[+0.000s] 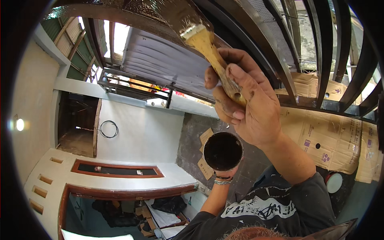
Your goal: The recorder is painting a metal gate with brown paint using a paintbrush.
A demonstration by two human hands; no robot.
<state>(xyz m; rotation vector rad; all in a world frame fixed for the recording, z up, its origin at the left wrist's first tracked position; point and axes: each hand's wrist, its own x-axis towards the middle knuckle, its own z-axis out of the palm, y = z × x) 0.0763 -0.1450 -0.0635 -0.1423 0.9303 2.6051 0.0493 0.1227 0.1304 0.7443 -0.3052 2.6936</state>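
My right hand (249,96) grips the yellowish wooden handle of a paintbrush (207,48), palm turned towards the camera. The brush's metal ferrule and dark, paint-laden bristles point up and left, against or very near a glossy dark brown beam (120,13); their contact is hard to make out. Below it, my left hand (226,173) holds a round container (223,151) of dark paint from underneath, mostly hidden by it. A bracelet circles the left wrist. Brown smears mark the fingers of my right hand.
Dark slats (325,39) curve across the upper right. Flattened cardboard (327,141) lies below them, near a round pale lid or container (334,183). A grey corrugated sheet (162,60) stands behind the beam. A white wall (141,132), an open doorway and a wood-framed window are at left.
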